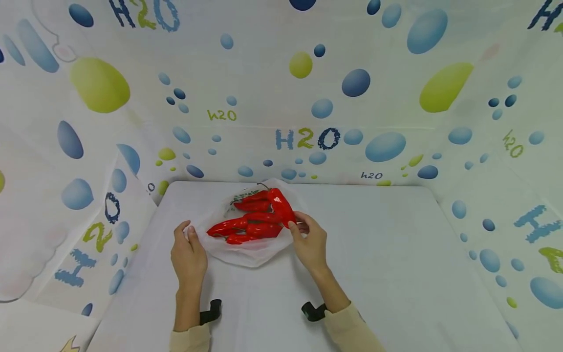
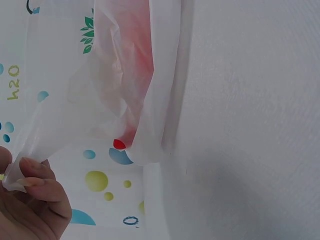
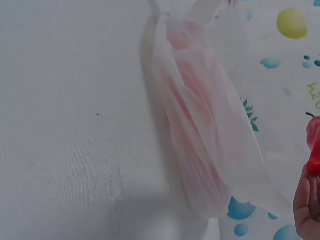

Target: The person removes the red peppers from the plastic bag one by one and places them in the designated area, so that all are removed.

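Note:
A white, thin plastic bag (image 1: 252, 258) lies spread on the table with several glossy red peppers (image 1: 264, 230) in its mouth. My left hand (image 1: 189, 256) is at the bag's left side; in the left wrist view its thumb and fingers pinch the bag's edge (image 2: 32, 145) and pull it taut. With my right hand (image 1: 312, 247) I hold one large red pepper (image 1: 281, 205) by its lower end, above the right side of the bag. Its thin dark stem points up and away. In the right wrist view, only part of this pepper (image 3: 315, 157) shows, at the right border.
The white table (image 1: 378, 254) stretches out around the bag. Behind it and at both sides hangs a white sheet (image 1: 264, 78) printed with blue and green drops and H2O lettering. Black wrist mounts (image 1: 313, 312) sit close over the table near the front.

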`<state>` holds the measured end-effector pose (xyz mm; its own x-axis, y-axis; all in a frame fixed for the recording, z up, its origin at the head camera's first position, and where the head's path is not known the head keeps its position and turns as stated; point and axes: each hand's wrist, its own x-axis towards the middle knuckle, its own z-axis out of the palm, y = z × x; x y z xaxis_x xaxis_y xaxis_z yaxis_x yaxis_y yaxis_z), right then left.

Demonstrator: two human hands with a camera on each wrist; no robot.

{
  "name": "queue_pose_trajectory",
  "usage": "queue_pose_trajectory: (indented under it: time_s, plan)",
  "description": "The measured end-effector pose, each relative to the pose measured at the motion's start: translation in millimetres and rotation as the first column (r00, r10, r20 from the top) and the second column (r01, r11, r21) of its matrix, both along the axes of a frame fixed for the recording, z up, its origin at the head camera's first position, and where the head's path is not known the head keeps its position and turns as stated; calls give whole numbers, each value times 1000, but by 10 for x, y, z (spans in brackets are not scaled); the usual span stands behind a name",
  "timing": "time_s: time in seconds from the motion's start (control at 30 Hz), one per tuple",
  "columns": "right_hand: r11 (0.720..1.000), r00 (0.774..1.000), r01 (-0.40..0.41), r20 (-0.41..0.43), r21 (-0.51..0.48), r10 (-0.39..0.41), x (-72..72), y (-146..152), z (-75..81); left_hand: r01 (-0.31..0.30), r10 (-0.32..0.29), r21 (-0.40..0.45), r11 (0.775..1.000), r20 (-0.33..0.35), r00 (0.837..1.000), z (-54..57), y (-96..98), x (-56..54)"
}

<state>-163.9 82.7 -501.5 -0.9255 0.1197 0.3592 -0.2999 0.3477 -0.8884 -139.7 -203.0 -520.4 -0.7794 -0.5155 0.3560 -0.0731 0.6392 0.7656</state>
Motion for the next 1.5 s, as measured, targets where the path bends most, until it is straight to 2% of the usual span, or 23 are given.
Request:
queue_pose_trajectory:
  time_s: [0.33,0.53,0.83,1.27,1.5]
  plan:
    - [998,998,60,7,-18,-60,-64,193,-8,-12,12,4,1000,15,1000,16,51,-11]
    - [992,993,109,45,-55,-107,-85,298,-53,-22,21,8,1000,20,1000,26,75,-18]
    - [977,977,192,110,-91,-182,-119,437,-122,-21,21,10,1000,20,1000,26,82,-20]
    - [946,954,298,82,-130,-289,-223,673,-222,-19,19,2,1000,20,1000,-2,78,-23]
    - [936,942,331,108,-119,-319,-304,795,-345,-19,19,4,1000,14,1000,10,88,-18]
